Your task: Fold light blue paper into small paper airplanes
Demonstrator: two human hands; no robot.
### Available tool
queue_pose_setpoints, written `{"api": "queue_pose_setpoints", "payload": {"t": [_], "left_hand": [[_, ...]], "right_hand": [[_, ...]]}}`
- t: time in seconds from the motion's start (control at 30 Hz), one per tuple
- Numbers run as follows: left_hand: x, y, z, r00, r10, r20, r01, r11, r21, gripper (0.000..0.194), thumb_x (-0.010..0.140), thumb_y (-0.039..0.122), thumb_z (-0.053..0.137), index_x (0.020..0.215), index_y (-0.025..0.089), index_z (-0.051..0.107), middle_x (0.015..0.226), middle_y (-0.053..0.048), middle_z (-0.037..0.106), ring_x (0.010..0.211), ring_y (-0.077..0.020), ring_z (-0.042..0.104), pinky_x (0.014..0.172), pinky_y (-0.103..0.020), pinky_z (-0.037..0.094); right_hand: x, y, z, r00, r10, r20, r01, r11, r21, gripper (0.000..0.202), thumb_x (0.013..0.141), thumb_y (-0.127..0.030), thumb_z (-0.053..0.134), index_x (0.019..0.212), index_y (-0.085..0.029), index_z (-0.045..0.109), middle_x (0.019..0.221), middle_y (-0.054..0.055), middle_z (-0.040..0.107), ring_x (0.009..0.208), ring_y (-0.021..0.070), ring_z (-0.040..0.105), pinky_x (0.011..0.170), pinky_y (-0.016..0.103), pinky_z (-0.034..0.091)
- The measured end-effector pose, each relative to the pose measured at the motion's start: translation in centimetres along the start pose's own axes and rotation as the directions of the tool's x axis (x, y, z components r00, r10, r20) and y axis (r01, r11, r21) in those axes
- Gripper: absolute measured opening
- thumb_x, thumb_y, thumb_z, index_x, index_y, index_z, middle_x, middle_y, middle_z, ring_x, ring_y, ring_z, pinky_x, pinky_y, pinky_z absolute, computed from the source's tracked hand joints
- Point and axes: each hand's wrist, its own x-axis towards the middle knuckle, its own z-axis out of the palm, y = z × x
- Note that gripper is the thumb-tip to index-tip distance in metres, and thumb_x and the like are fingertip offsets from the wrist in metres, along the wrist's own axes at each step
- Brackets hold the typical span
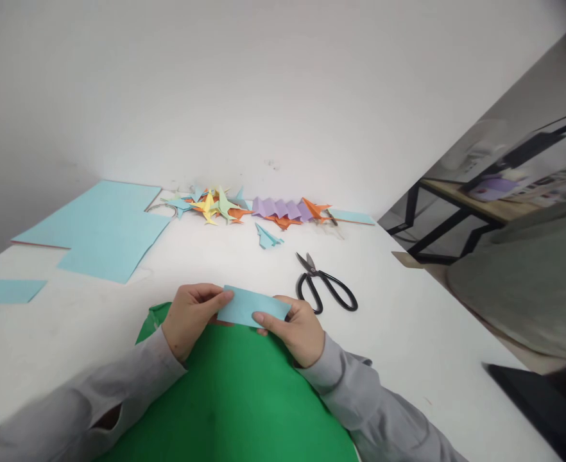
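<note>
No lettering, number, brand or sign can be read; dark marks (559, 182) over the wooden surface (489, 205) at the frame's right are too blurred to decipher

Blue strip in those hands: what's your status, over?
Left hand pinching one end, right hand the other. Strip blue side showing. Scissors on table near right hand, not touching the strip.

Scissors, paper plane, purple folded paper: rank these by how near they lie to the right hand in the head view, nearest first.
From the right hand:
1. Scissors: just beyond it, slightly to its right.
2. Paper plane: farther out, to its left.
3. Purple folded paper: farthest, at the back, behind the plane.
</note>
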Motion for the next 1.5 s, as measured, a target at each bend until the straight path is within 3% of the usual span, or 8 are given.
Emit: {"api": "queue_pose_setpoints", "payload": {"t": [0.17,0.33,0.57,0.77,1.0,1.33,1.5], "left_hand": [[-0.4,0.0,0.5,0.992,-0.083,0.094,0.080,0.996,0.029,0.020,0.061,0.030,0.069,0.071,0.013,0.067,0.065,0.000,0.065,0.062,-0.0155,0.061,0.056,-0.028,0.054],[-0.8,-0.2,1.1,0.977,-0.107,0.184,0.090,0.991,0.100,0.020,0.058,0.023,0.070,0.074,0.012,0.067,0.065,-0.003,0.069,0.063,-0.0179,0.064,0.056,-0.027,0.053],[-1.1,-0.4,1.5,0.989,-0.083,0.120,0.062,0.984,0.168,0.011,0.059,0.020,0.067,0.066,0.012,0.065,0.052,-0.001,0.065,0.051,-0.0153,0.060,0.054,-0.028,0.052],[-1.1,-0.5,1.4,0.990,-0.072,0.118,0.046,0.977,0.208,0.008,0.060,0.019,0.065,0.062,0.012,0.063,0.048,0.000,0.062,0.047,-0.0143,0.059,0.051,-0.027,0.051],[-1.1,-0.5,1.5,0.991,-0.065,0.117,0.041,0.979,0.198,0.009,0.060,0.021,0.065,0.060,0.013,0.060,0.046,0.001,0.060,0.043,-0.0126,0.056,0.048,-0.026,0.050],[-1.1,-0.4,1.5,0.996,-0.033,0.089,0.015,0.980,0.197,0.013,0.061,0.024,0.064,0.057,0.014,0.058,0.045,0.002,0.058,0.042,-0.0121,0.055,0.046,-0.025,0.049],[-1.1,-0.5,1.5,0.990,-0.033,0.136,0.003,0.976,0.218,0.009,0.060,0.019,0.065,0.065,0.013,0.062,0.055,-0.001,0.063,0.052,-0.0149,0.060,0.052,-0.027,0.052]], "right_hand": [[0.0,-0.2,0.0,1.000,0.000,-0.019,0.000,1.000,0.006,0.025,0.061,-0.037,0.070,0.055,-0.016,0.057,0.047,0.000,0.060,0.043,0.0110,0.051,0.047,0.023,0.040],[0.0,-0.1,0.0,1.000,-0.016,0.004,0.016,1.000,-0.004,0.026,0.061,-0.037,0.069,0.055,-0.015,0.056,0.047,0.000,0.059,0.045,0.0116,0.052,0.048,0.024,0.041],[-0.1,0.1,0.0,1.000,-0.001,0.021,0.002,0.999,-0.051,0.023,0.062,-0.034,0.069,0.057,-0.016,0.057,0.048,-0.001,0.059,0.047,0.0118,0.052,0.049,0.024,0.040],[-0.3,0.1,0.0,1.000,-0.019,0.023,0.021,0.992,-0.127,0.021,0.056,-0.027,0.073,0.056,-0.015,0.056,0.047,-0.004,0.053,0.043,0.0072,0.040,0.041,0.020,0.030],[-0.3,0.0,0.2,0.997,0.003,0.078,-0.003,1.000,0.000,0.019,0.059,-0.028,0.071,0.055,-0.014,0.058,0.048,-0.001,0.059,0.045,0.0094,0.049,0.046,0.021,0.038],[-0.1,0.1,0.3,0.998,0.011,0.063,-0.016,0.997,0.073,0.020,0.057,-0.028,0.074,0.054,-0.015,0.059,0.048,-0.001,0.061,0.044,0.0098,0.052,0.047,0.022,0.043],[-0.1,0.1,0.2,0.999,0.023,0.044,-0.026,0.997,0.066,0.022,0.055,-0.031,0.075,0.055,-0.015,0.060,0.048,0.000,0.061,0.045,0.0113,0.054,0.047,0.022,0.043]]}}
